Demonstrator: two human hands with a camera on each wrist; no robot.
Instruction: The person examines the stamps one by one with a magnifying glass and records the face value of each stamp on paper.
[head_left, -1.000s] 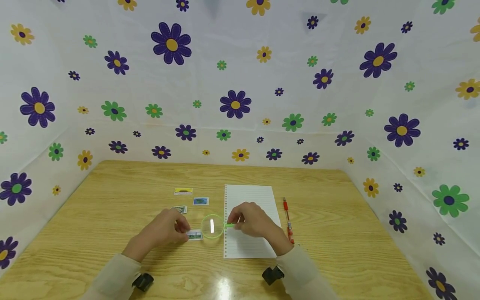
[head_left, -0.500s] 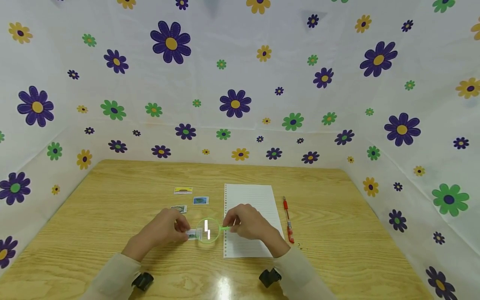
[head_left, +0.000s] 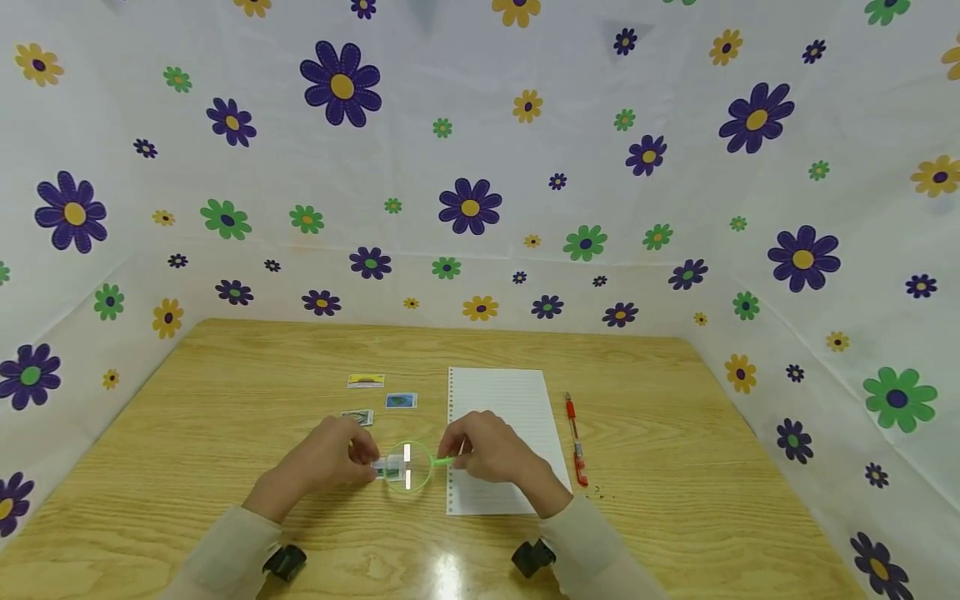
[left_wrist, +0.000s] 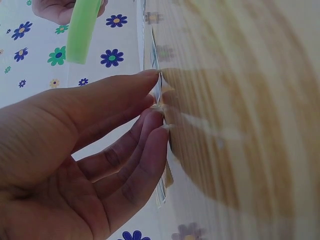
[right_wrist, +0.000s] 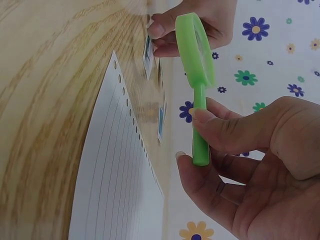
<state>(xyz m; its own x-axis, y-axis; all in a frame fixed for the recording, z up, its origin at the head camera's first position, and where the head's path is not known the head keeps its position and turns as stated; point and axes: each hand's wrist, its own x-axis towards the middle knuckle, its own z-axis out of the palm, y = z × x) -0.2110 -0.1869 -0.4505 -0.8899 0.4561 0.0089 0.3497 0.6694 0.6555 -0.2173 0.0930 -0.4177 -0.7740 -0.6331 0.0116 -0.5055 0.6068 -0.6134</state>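
My right hand (head_left: 491,448) pinches the handle of a green magnifying glass (right_wrist: 192,57) between thumb and fingers. Its round lens is held above the table and, in the head view, overlaps the right part of a small white-bordered stamp (right_wrist: 147,59). Two bright reflections lie on the lens. At the stamp's left edge, the thumb and fingertips of my left hand (head_left: 322,454) pinch it close to the tabletop. Beyond that hand lies another stamp (head_left: 360,417), partly hidden by it. A blue stamp (head_left: 401,401) and a yellow one (head_left: 366,381) lie farther back.
A lined, hole-punched sheet of paper (head_left: 498,392) lies under the right hand. To its right rests a red pen (head_left: 576,442), with small dark specks beside its lower end. The wooden table (head_left: 247,375) is walled by flower-printed white cloth (head_left: 420,150).
The right hand has moved the magnifying glass left and slightly toward the body, so its lens now overlaps the stamp. My left hand has stayed in place at the stamp.
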